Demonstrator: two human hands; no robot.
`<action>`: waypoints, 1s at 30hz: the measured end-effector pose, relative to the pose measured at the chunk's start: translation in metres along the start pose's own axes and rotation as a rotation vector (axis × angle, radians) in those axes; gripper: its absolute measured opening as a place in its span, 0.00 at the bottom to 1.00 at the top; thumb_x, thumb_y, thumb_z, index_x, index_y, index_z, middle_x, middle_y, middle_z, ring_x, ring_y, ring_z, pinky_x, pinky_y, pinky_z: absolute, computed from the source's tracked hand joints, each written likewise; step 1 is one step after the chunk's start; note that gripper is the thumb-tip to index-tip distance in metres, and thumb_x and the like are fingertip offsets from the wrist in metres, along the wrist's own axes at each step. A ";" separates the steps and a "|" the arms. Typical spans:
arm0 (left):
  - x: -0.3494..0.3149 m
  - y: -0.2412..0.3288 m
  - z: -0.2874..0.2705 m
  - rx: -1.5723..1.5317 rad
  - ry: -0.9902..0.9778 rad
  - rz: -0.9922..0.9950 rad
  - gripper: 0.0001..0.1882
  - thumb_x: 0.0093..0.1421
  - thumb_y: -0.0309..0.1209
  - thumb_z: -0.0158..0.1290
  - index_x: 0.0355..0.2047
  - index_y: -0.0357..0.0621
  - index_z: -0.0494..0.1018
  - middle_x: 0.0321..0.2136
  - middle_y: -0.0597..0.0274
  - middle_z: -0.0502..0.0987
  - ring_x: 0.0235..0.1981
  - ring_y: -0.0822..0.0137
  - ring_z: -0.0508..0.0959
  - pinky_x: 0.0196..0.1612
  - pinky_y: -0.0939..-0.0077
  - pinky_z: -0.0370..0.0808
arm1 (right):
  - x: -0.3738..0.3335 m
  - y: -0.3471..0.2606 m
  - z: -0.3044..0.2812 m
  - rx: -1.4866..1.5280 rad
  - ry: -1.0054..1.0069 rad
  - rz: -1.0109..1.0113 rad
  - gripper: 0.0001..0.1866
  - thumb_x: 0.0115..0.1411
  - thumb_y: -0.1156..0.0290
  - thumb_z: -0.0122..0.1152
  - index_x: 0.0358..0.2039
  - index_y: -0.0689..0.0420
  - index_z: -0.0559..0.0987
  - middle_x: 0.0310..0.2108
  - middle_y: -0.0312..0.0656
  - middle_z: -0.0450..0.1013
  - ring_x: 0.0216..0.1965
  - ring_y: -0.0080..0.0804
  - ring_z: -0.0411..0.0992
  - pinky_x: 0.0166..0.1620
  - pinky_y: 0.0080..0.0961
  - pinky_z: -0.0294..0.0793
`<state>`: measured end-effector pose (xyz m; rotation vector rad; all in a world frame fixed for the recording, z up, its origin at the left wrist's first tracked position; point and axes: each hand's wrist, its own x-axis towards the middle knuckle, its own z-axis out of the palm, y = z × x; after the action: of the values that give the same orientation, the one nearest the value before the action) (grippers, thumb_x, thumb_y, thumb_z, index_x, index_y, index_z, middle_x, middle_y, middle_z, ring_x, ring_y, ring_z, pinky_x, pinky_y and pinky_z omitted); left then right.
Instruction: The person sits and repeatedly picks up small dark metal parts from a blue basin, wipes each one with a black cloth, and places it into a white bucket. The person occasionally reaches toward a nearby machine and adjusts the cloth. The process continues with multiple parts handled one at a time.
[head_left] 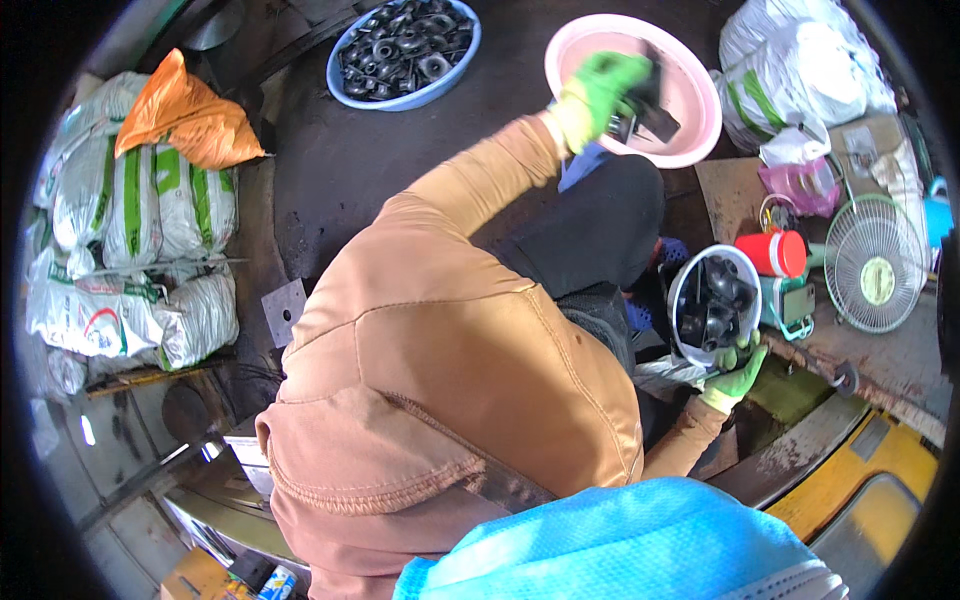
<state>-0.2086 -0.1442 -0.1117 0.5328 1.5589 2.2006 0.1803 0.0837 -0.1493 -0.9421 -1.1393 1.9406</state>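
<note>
My left hand (600, 95), in a green glove, reaches over the near side of a pink basin (692, 150). Its fingers are closed on a dark, blurred piece (650, 88) whose kind I cannot make out. At the lower right, my right hand (735, 375), also gloved in green, has its fingers curled at the rim of a white bucket (755, 280). Several glossy black rounded parts (715, 300) fill this bucket. A blue basin (400, 103) farther off is heaped with black ring-shaped and cupped parts (410, 50).
White sacks (135, 200) and an orange bag (190, 110) are stacked at left. More sacks (800, 75) stand far right. A fan (876, 265), a red jug (770, 254) and a pink bag (802, 185) sit beyond the bucket. A yellow metal edge (830, 470) lies lower right.
</note>
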 end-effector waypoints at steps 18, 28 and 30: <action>-0.162 -0.352 -0.366 -0.440 1.318 -0.961 0.19 0.61 0.34 0.51 0.53 0.51 0.70 0.54 0.60 0.71 0.50 0.57 0.75 0.50 0.56 0.73 | 0.007 0.025 -0.045 -0.109 0.177 0.367 0.18 0.65 0.53 0.50 0.42 0.54 0.74 0.25 0.26 0.70 0.15 0.14 0.60 0.17 0.10 0.62; -0.059 -0.227 -0.370 -0.496 1.255 -0.675 0.28 0.61 0.39 0.50 0.61 0.52 0.61 0.63 0.59 0.60 0.60 0.57 0.66 0.61 0.61 0.62 | 0.011 0.031 -0.070 -0.113 0.265 0.392 0.19 0.65 0.52 0.49 0.44 0.55 0.73 0.24 0.29 0.71 0.14 0.14 0.59 0.14 0.11 0.58; -0.058 -0.229 -0.369 -0.504 1.237 -0.721 0.28 0.62 0.36 0.49 0.62 0.52 0.59 0.61 0.59 0.62 0.59 0.56 0.66 0.61 0.58 0.62 | 0.011 0.033 -0.072 -0.140 0.268 0.373 0.19 0.65 0.52 0.49 0.43 0.55 0.74 0.23 0.29 0.70 0.13 0.15 0.59 0.14 0.11 0.58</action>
<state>-0.3272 -0.3994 -0.4472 -1.5364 1.1503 2.1495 0.2290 0.1094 -0.2073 -1.5307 -1.0048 1.9553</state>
